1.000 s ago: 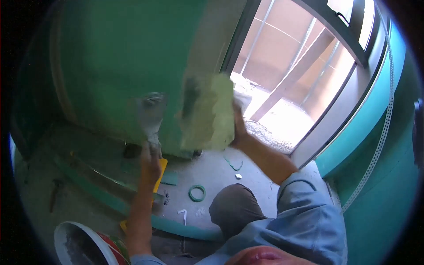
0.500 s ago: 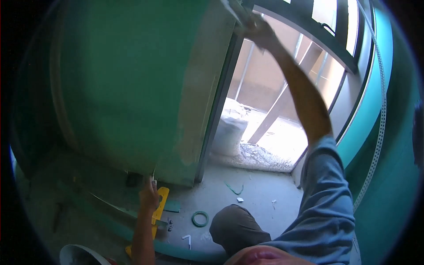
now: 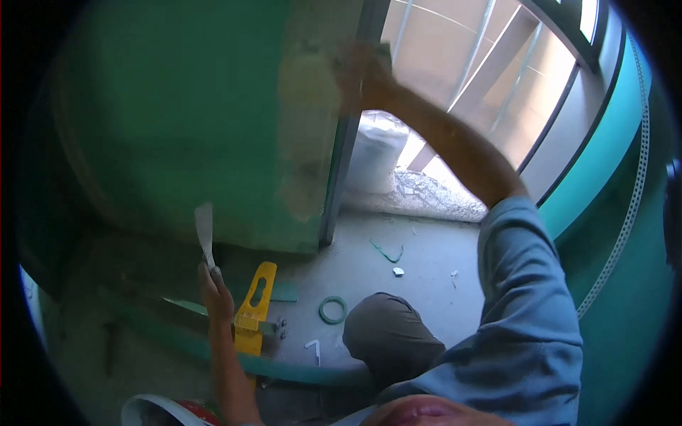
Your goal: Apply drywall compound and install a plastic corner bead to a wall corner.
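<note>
My left hand is closed round the handle of a putty knife, its pale blade pointing up in front of the lower part of a green wallboard. Up at the board's right edge, beside the dark door frame, my right hand is closed on a flat, wide-edged tool. Motion smears this hand and tool, so the tool's exact kind does not show. A band of pale filler runs down the board's right side, under or close to the tool.
A yellow slotted stand, a roll of green tape and small scraps lie on the floor. A bucket stands at the lower left. Beyond the doorway is a white sack. A perforated strip hangs at the right.
My right hand has come down and left along the board's edge with its tool. My left hand has moved left and up slightly, and the putty knife's blade now shows plainly.
</note>
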Motion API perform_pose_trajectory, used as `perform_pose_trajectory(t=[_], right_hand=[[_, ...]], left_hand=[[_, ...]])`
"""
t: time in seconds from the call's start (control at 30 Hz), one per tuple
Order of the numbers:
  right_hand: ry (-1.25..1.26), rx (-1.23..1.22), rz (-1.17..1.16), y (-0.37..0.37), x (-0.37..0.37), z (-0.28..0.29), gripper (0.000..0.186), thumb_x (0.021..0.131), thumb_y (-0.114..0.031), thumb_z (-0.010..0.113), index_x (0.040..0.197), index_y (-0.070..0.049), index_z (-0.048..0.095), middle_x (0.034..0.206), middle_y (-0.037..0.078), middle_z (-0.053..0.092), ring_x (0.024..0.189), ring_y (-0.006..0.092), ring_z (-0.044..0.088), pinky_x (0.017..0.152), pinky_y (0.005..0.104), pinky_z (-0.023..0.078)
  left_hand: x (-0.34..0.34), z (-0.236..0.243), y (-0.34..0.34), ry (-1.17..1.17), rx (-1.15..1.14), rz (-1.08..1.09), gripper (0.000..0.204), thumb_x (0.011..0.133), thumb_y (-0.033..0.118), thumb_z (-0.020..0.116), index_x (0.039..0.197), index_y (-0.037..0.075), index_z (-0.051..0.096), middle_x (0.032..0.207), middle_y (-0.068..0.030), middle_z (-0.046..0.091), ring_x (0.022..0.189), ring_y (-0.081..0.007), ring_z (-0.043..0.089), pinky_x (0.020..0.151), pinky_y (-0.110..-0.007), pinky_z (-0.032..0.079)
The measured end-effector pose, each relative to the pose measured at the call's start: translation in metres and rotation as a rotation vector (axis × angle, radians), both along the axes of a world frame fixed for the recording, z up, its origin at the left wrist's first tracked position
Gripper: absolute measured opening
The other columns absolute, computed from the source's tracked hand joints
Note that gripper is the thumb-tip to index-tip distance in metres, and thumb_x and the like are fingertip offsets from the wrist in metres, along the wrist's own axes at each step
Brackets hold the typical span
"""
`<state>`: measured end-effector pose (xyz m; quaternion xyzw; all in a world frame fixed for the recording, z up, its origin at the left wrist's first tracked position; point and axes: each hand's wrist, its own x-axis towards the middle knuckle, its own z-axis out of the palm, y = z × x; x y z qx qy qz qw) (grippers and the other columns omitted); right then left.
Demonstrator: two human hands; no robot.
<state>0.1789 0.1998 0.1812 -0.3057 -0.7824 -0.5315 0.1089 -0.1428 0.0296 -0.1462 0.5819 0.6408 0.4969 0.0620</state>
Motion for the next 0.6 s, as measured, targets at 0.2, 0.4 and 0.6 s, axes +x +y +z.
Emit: perform_pose_trajectory(t=[0.2, 0.4, 0.6], right_hand=[[-0.085, -0.332, -0.049, 0.002, 0.003, -0.180, 0.064, 0.066, -0.037, 0.057, 0.115, 0.004, 0.047, 0.120, 0.018, 0.046, 0.108, 0.0320, 0.041, 0.091, 0.0451, 0.031], [0.016, -0.393, -0.004, -0.021, -0.010, -0.338, 0.066, 0.064, -0.031, 0.060, 0.117, 0.005, 0.043, 0.118, 0.018, 0.044, 0.109, 0.0311, 0.039, 0.089, 0.0439, 0.031], [0.668, -1.149, 0.265, -0.045, 0.009, -0.349, 0.088, 0.048, -0.029, 0.080, 0.119, -0.001, 0.037, 0.113, 0.019, 0.045, 0.104, 0.0330, 0.045, 0.085, 0.0426, 0.039]], left_hand=[[-0.004, 0.017, -0.031, -0.068, -0.024, -0.012, 0.040, 0.091, 0.015, 0.034, 0.124, -0.008, 0.033, 0.119, -0.0262, 0.042, 0.108, -0.0376, 0.044, 0.091, -0.038, 0.034], [-0.006, 0.032, -0.061, -0.231, 0.046, -0.030, 0.034, 0.090, 0.015, 0.034, 0.117, -0.006, 0.039, 0.097, -0.0147, 0.049, 0.074, -0.0199, 0.050, 0.066, -0.029, 0.041], [0.010, 0.050, -0.078, -0.662, 0.011, -0.139, 0.019, 0.091, 0.023, 0.039, 0.089, 0.006, 0.047, 0.070, 0.0002, 0.045, 0.052, -0.0049, 0.035, 0.045, -0.020, 0.028]])
